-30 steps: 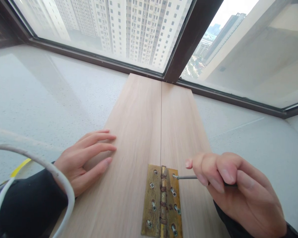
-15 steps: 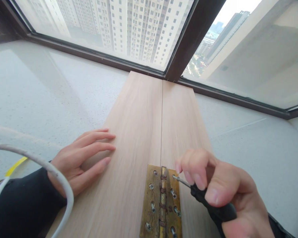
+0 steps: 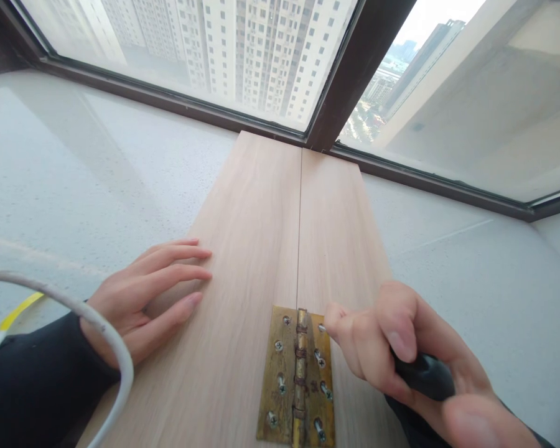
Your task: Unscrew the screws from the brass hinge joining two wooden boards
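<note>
Both hands are on the job: my right hand [image 3: 401,361] has slid closer along the screwdriver [image 3: 422,376], fingers now hiding its shaft at the brass hinge [image 3: 296,379]'s top-right screw. My left hand [image 3: 144,305] stays flat, fingers spread, on the board [image 3: 256,218].

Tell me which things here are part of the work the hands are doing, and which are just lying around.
In use:
- screwdriver, held in the right hand, tip at the top right screw
- brass hinge
- two wooden boards, left hand flat on the left one

Lying about:
- white cable at lower left
- yellow strip beside it
- stone sill
</note>
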A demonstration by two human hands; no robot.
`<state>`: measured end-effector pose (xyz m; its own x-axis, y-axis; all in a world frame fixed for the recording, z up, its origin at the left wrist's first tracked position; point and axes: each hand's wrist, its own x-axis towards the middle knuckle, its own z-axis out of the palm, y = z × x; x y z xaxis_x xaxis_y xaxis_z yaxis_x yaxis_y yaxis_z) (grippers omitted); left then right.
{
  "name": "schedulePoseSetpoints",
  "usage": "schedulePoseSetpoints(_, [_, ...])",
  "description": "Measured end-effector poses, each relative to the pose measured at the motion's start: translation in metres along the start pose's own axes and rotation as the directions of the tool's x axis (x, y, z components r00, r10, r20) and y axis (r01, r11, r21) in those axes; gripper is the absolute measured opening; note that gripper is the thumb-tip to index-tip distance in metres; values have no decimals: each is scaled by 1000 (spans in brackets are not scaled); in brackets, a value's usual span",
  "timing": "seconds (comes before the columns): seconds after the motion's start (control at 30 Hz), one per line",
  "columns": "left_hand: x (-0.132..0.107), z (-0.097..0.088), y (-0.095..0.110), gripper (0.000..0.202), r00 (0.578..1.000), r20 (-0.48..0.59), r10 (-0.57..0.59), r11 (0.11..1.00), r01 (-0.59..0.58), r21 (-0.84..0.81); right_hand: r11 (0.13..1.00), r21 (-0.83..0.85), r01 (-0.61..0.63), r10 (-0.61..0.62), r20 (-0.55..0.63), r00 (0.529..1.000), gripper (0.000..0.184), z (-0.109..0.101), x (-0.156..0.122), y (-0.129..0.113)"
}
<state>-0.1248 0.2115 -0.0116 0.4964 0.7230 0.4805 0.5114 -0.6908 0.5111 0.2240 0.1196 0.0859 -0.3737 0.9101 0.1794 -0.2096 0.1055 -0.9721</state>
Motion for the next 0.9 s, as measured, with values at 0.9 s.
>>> schedulePoseSetpoints(0.9, [0,2,-4,27,1000,-16,4,1000,-4,-31,988,27,150,-152,100,983,30,-34,3,24])
